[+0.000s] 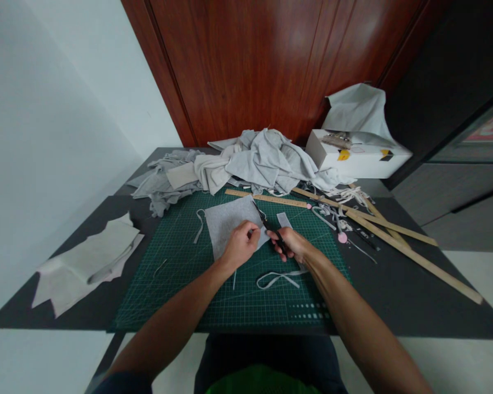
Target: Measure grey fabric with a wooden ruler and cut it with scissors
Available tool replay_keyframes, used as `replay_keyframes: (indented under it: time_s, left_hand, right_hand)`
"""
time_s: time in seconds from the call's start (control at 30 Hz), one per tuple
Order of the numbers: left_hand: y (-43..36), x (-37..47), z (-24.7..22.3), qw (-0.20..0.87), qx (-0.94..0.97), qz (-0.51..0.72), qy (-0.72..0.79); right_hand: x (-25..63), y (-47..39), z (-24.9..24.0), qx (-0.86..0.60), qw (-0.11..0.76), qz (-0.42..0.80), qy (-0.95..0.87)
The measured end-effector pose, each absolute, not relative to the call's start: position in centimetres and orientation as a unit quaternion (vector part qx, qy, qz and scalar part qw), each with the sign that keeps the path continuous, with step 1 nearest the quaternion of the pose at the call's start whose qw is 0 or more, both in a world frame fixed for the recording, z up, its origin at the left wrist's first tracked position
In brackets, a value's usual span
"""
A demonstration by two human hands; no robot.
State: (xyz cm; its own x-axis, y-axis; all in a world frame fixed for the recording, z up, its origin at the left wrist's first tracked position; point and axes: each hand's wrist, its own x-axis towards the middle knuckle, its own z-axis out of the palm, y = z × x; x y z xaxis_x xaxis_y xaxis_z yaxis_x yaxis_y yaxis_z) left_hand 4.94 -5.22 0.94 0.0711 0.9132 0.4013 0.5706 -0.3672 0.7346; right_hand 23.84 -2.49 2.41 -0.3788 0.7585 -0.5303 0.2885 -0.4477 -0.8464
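A squarish piece of grey fabric (pixel 225 216) lies on the green cutting mat (pixel 181 273). My left hand (pixel 242 243) rests on its lower part, fingers curled and pinched together at the cloth. In my right hand (pixel 291 244) is a pair of black-handled scissors (pixel 267 223), with the blades pointing up and away along the right edge of the fabric. Whether the blades are parted is too small to tell. A narrow grey strip (pixel 284 220) lies just right of the scissors, and a looped thin strip (pixel 277 280) sits below my right hand.
Crumpled grey cloth (pixel 267 158) is heaped along the back. A folded pale cloth (pixel 94 257) lies at left. Behind the fabric is a wooden ruler (pixel 267 198); long wooden sticks (pixel 411 254) and small tools lie right. A white box (pixel 357 156) stands at back right.
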Motion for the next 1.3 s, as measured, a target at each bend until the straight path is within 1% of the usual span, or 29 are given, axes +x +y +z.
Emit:
replay_keyframes:
  time_s: [0.5,1.3]
  left_hand:
    - [-5.1,5.0,0.9,0.241,0.679,0.446,0.531]
    - [-5.3,4.9,0.8,0.232,0.688,0.44,0.528]
  right_hand:
    - [23.5,-2.7,2.3,-0.539,0.177,0.651,-0.505]
    - [22.7,-1.5,2.5,-0.54,0.179,0.649,-0.505]
